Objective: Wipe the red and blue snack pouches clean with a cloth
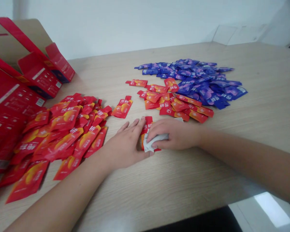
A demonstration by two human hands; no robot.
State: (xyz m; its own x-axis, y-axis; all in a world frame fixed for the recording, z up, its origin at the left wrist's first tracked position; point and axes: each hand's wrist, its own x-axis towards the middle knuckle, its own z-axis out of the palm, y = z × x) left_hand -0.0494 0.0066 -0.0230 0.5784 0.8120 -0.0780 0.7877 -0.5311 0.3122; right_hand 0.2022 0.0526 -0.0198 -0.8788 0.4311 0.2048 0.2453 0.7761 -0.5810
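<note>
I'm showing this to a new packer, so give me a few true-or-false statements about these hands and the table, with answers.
1. The right hand has its fingers over a crumpled white piece. True.
2. The left hand holds a glossy purple sachet. False: it lies open on the light wooden table, beside a small red sachet.
3. Open red cardboard boxes stand at far left, beside a spread of glossy red sachets. True.
4. The purple sachets sit inside a box. False: they lie in a loose heap of glossy purple sachets on the table.
</note>
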